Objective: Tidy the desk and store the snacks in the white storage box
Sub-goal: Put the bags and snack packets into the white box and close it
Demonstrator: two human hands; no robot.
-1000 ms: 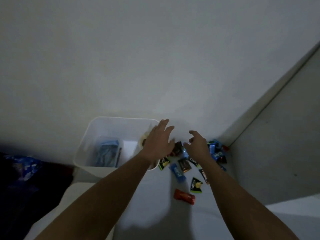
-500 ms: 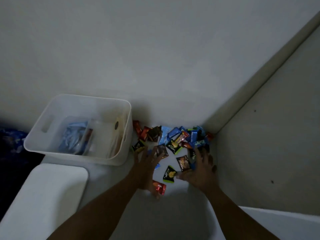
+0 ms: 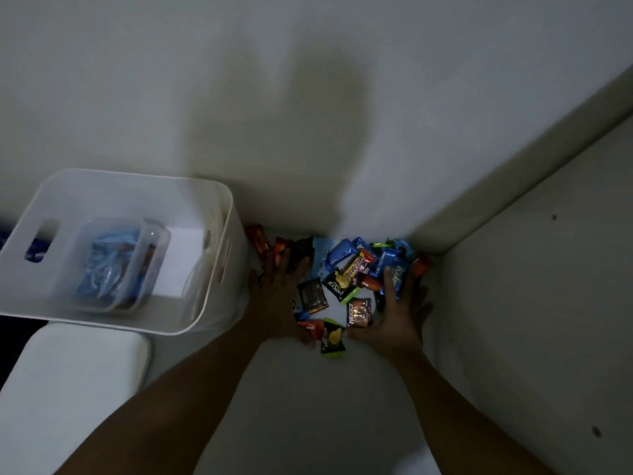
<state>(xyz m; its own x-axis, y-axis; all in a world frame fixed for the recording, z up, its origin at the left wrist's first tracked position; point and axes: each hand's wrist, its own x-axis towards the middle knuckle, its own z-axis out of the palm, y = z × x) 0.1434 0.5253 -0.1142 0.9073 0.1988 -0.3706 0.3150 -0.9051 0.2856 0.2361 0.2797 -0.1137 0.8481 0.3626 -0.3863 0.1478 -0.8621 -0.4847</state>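
A heap of small snack packets (image 3: 346,269), blue, black, red and green, lies on the white desk in the corner where two walls meet. My left hand (image 3: 277,299) lies flat on the heap's left side, fingers straight, over a few dark packets. My right hand (image 3: 399,310) lies flat on the right side, fingers spread over blue packets. Between the hands lie a black-green packet (image 3: 331,335) and a brown packet (image 3: 359,313). The white storage box (image 3: 219,207) stands to the left, touching my left hand's side, and holds blue packets (image 3: 106,265) and a clear container.
A white rounded pad or lid (image 3: 68,389) lies in front of the box at the lower left. Walls close off the back and right of the desk. A dark gap with something blue (image 3: 34,252) shows left of the box.
The view has tilted down and nearer to the desk. Both hands came down from the air onto the two sides of the snack heap, and now press closer around it.
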